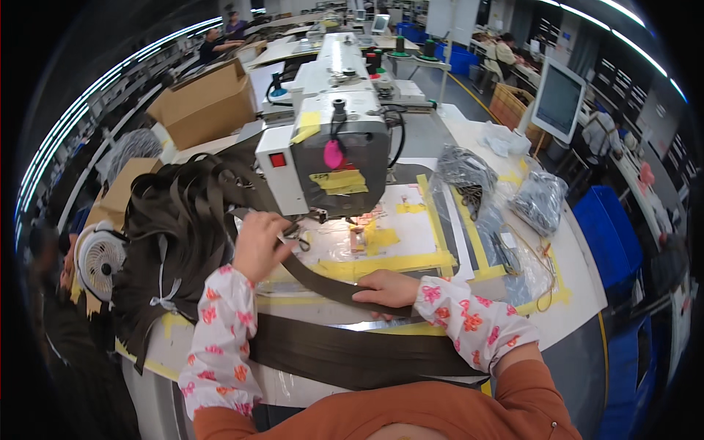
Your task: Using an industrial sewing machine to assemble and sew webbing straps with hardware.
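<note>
Dark brown strip spanning both hands in front of a sewing machine.
Right hand: fingers clamped on the strip, which runs from them toward 10 o'clock. Left hand: fingers bent at the strip, which leaves them toward 4 o'clock; whether they grip it cannot be told. Sewing machine stands at the right hand's 11 o'clock; heaped strips lie on the counter at the left hand's 9 o'clock.

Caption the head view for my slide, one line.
Left hand and right hand on a dark strap before a sewing machine, with heaped straps at left.
</note>
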